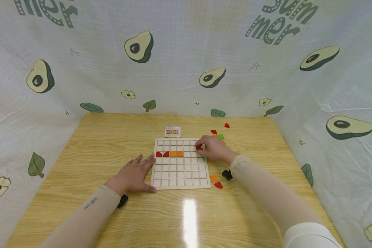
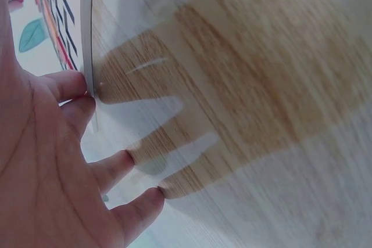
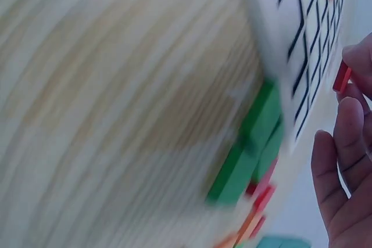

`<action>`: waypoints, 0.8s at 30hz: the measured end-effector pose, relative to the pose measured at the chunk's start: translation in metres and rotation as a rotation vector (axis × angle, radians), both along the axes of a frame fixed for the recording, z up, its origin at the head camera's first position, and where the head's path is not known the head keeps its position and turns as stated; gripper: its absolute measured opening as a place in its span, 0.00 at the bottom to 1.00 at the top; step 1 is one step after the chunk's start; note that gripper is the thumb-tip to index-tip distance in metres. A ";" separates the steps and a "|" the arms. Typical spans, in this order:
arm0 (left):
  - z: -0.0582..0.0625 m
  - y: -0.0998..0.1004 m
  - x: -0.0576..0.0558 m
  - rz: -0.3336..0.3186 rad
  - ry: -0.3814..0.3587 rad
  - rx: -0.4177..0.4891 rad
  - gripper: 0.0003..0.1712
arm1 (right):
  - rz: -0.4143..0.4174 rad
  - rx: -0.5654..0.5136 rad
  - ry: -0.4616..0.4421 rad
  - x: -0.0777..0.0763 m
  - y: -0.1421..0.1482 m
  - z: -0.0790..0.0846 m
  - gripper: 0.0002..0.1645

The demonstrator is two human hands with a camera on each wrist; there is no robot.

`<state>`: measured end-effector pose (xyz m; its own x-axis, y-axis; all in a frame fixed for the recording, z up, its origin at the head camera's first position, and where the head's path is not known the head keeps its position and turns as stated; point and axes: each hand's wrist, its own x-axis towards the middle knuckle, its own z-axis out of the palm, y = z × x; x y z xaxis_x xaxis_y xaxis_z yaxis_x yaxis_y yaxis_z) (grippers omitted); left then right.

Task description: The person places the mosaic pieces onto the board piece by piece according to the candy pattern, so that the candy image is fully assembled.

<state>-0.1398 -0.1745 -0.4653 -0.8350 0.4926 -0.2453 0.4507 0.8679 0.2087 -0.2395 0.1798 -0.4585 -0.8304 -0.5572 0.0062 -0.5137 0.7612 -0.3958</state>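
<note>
Fingers of my right hand (image 1: 213,148) pinch a small red tile (image 1: 199,148) over the wooden grid board (image 1: 181,179), near the board's upper right cells; in the right wrist view the same red tile (image 3: 342,77) sits edge-on between my fingertips (image 3: 356,56), though that view is blurred. My left hand (image 1: 133,175) lies flat and spread on the wooden table (image 1: 90,144), holding nothing, with its fingertips against the board's left edge; the left wrist view shows those fingers (image 2: 70,85) touching the board's thin edge (image 2: 87,39). On the board, in the third row from the far side, two red quarter-round tiles (image 1: 162,154) sit side by side at the left end, and two orange square tiles (image 1: 176,154) follow just to their right. Just beyond the board's far edge lies a small pattern card (image 1: 173,131). Past the board's upper right corner, behind my right hand, loose pieces are scattered: a green tile (image 1: 221,136), a red one (image 1: 214,132) beside it, and another red one (image 1: 227,125) farther out. Off the board's lower right corner lie an orange square (image 1: 214,178) and a red piece (image 1: 218,185), just beside each other.
</note>
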 end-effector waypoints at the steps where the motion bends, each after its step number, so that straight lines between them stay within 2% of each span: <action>1: 0.000 0.000 0.000 -0.001 -0.001 0.002 0.68 | 0.005 -0.005 -0.010 0.000 -0.006 -0.001 0.14; 5: -0.001 0.000 0.000 -0.002 -0.004 0.006 0.69 | 0.038 0.000 -0.033 0.001 -0.025 -0.007 0.13; 12: -0.003 0.000 -0.001 -0.008 0.002 0.011 0.69 | 0.066 0.049 0.015 0.003 -0.042 -0.017 0.13; 24: -0.004 -0.002 -0.002 -0.002 -0.004 -0.009 0.69 | 0.046 0.090 0.031 0.005 -0.050 -0.015 0.15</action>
